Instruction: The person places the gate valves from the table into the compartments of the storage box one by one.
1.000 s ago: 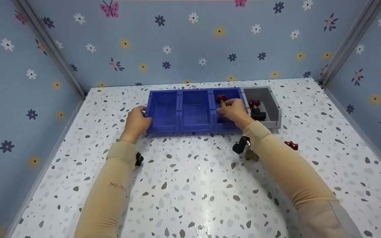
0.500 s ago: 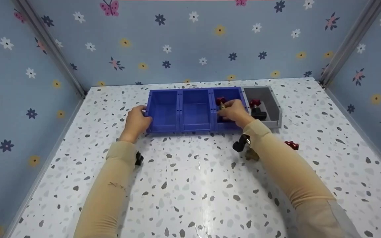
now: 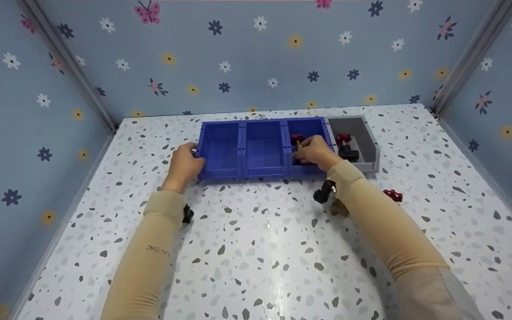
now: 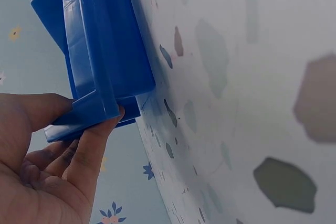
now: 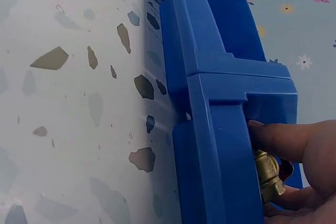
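In the head view, my left hand (image 3: 184,166) grips the outer side wall of the leftmost blue bin (image 3: 220,173). The left wrist view shows the thumb on one face of its rim (image 4: 86,111) and fingers on the other. My right hand (image 3: 316,151) reaches into the third blue bin (image 3: 309,122), holding a brass valve (image 5: 269,174) with a red handwheel (image 3: 297,138). The thumb is on the near side of the valve and the fingers lie beyond it; the bin's front wall hides its lower part.
Right of the blue bins, a grey bin (image 3: 374,153) holds a valve with a black body (image 3: 348,153) and red handwheel. A brass piece (image 3: 339,208) and a red handwheel (image 3: 392,195) show on either side of my right forearm on the speckled table (image 3: 238,266). Patterned walls surround it.
My right hand has lowered the brass valve slightly deeper into the third blue bin. The left hand keeps its grip on the leftmost bin.
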`<move>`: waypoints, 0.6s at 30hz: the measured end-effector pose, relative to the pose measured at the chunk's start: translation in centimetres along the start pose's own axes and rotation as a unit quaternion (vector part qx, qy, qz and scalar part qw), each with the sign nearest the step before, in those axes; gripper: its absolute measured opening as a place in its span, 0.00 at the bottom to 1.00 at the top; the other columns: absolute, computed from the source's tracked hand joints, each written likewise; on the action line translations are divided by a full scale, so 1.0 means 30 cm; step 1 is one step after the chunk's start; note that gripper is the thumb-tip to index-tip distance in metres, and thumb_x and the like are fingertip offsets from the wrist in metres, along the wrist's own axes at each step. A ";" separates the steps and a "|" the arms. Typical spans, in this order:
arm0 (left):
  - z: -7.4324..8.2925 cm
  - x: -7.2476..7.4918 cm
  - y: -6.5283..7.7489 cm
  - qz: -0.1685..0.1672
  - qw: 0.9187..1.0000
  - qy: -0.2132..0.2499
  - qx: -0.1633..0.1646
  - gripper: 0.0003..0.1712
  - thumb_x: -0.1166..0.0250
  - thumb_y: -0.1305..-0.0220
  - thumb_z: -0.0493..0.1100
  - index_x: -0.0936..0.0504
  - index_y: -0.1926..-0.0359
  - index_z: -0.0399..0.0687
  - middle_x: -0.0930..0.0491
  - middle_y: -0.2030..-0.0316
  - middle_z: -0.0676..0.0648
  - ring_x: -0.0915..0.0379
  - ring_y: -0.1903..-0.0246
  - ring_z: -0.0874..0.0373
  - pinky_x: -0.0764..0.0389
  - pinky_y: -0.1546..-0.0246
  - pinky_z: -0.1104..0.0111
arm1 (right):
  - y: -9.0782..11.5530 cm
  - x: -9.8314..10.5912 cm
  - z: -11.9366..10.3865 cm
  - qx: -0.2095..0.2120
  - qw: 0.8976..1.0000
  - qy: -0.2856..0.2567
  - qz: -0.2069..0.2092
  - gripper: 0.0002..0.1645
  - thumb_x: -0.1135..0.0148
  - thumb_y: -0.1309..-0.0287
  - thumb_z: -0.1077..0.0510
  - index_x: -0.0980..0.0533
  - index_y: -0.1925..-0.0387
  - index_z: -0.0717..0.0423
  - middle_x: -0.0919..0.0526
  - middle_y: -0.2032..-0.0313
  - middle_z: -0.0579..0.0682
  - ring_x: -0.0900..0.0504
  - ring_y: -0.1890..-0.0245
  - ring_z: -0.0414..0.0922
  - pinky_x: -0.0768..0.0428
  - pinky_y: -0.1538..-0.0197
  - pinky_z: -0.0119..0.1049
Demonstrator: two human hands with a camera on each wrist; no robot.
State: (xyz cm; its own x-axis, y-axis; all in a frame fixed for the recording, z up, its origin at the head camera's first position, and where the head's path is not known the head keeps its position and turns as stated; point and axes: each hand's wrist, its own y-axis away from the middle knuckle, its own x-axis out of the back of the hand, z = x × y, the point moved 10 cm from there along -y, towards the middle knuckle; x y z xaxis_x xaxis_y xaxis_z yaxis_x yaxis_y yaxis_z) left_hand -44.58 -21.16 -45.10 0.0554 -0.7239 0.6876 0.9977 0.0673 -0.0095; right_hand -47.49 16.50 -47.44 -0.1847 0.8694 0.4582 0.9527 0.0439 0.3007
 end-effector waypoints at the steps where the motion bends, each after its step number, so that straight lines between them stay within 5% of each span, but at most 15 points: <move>1: 0.000 0.000 0.001 0.000 1.000 0.001 -0.001 0.31 0.42 0.31 0.35 0.26 0.28 0.30 0.16 0.40 0.28 0.19 0.40 0.37 0.19 0.33 0.45 | -0.001 0.000 0.000 -0.001 1.000 0.006 0.000 0.27 0.27 0.34 0.65 0.26 0.38 0.71 0.20 0.48 0.56 0.12 0.54 0.46 0.13 0.39 0.42; 7: 0.000 -0.003 0.005 -0.003 1.000 -0.002 0.005 0.31 0.43 0.30 0.35 0.26 0.28 0.30 0.17 0.39 0.28 0.19 0.38 0.36 0.20 0.32 0.45 | -0.007 -0.007 -0.005 0.011 1.000 0.014 -0.011 0.27 0.29 0.33 0.65 0.27 0.37 0.72 0.22 0.37 0.64 0.11 0.52 0.52 0.12 0.38 0.43; 11: -0.001 -0.002 0.002 -0.001 1.000 -0.003 0.004 0.31 0.42 0.30 0.35 0.26 0.28 0.30 0.17 0.39 0.28 0.19 0.38 0.36 0.19 0.32 0.45 | -0.007 -0.005 -0.015 0.025 0.999 0.034 -0.006 0.10 0.27 0.35 0.65 0.23 0.63 0.62 0.17 0.59 0.52 0.14 0.68 0.41 0.12 0.54 0.36; 14: -0.002 -0.001 0.002 0.000 1.000 -0.001 0.002 0.31 0.42 0.30 0.35 0.26 0.28 0.30 0.17 0.39 0.28 0.19 0.38 0.36 0.20 0.32 0.45 | -0.007 -0.009 -0.021 0.037 0.998 0.051 -0.009 0.22 0.26 0.36 0.65 0.28 0.80 0.53 0.25 0.79 0.43 0.22 0.78 0.37 0.22 0.69 0.31; 18: -0.003 0.000 0.003 -0.001 1.000 0.004 0.001 0.31 0.42 0.30 0.35 0.27 0.27 0.29 0.17 0.39 0.28 0.19 0.38 0.36 0.19 0.32 0.45 | -0.010 -0.012 -0.019 0.040 0.997 0.061 -0.014 0.28 0.27 0.35 0.63 0.32 0.85 0.48 0.30 0.86 0.38 0.27 0.82 0.36 0.29 0.74 0.30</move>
State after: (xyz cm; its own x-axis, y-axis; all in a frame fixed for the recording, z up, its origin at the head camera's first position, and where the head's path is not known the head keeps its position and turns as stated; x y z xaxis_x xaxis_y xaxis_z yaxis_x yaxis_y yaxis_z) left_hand -44.48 -21.20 -45.17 0.0528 -0.7299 0.6815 0.9978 0.0664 -0.0062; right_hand -47.84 15.90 -47.20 -0.2350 0.8016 0.5498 0.9620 0.1108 0.2497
